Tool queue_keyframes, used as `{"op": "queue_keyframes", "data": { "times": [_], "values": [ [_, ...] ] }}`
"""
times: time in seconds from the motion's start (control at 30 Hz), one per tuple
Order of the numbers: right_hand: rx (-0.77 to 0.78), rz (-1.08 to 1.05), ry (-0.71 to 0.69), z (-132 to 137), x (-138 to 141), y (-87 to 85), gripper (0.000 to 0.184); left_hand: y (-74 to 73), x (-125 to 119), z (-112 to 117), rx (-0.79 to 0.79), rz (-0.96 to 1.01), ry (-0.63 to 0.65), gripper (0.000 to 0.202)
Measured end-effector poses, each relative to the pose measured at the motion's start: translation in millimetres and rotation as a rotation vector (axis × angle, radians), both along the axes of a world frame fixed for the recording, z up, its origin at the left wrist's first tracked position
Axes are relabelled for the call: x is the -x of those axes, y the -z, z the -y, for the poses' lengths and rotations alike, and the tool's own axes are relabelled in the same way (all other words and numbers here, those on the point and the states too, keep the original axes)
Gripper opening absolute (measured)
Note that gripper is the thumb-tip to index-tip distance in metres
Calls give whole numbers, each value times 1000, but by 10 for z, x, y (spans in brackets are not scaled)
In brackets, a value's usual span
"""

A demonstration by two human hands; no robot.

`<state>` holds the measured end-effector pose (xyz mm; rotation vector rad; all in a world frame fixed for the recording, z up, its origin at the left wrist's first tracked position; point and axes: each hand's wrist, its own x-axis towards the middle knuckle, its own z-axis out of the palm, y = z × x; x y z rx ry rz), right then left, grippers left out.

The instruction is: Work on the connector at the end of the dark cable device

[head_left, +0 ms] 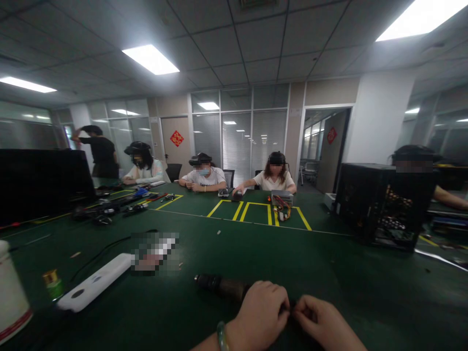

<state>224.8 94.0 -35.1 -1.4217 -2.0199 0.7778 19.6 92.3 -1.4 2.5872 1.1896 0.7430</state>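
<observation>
A dark electric screwdriver (224, 285) with a shiny metal tip points to the left over the green table. Its other end runs behind my left hand (261, 309), which is closed around it, knuckles up. A green bangle (222, 336) circles the left wrist. My right hand (320, 317) meets the left fingertips at that hidden end, thumb and fingers pinched together. Something small and dark shows between the two hands, too hidden to name.
A white power strip (98, 282), a small green bottle (53, 285) and a white container (10, 292) stand left. A black computer case (380, 204) is at the right. Co-workers sit across the table near a power supply unit (282, 197) and yellow tape (256, 204).
</observation>
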Motion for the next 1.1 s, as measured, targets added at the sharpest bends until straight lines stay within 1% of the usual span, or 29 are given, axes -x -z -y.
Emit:
{"op": "queue_keyframes", "data": {
  "times": [0.17,0.33,0.47,0.6,0.77,0.93,1.1],
  "values": [
    [11,26,9,20,16,-41,13,18,-1,-9,-15,16,38,9],
    [21,27,17,30,31,-73,13,0,0,-3,2,3,-17,16],
    [18,21,13,43,30,-84,12,-13,-8,13,-9,-10,0,7],
    [25,1,-2,37,21,-73,13,-27,-10,25,-14,-11,19,8],
    [20,-2,-1,7,3,-26,12,-41,-11,25,5,-33,-30,14],
    [-5,12,0,8,8,-16,12,-33,-11,23,-9,-54,-4,6],
    [5,8,4,27,24,-40,12,-14,-8,21,1,-13,-17,15]
  ]
}}
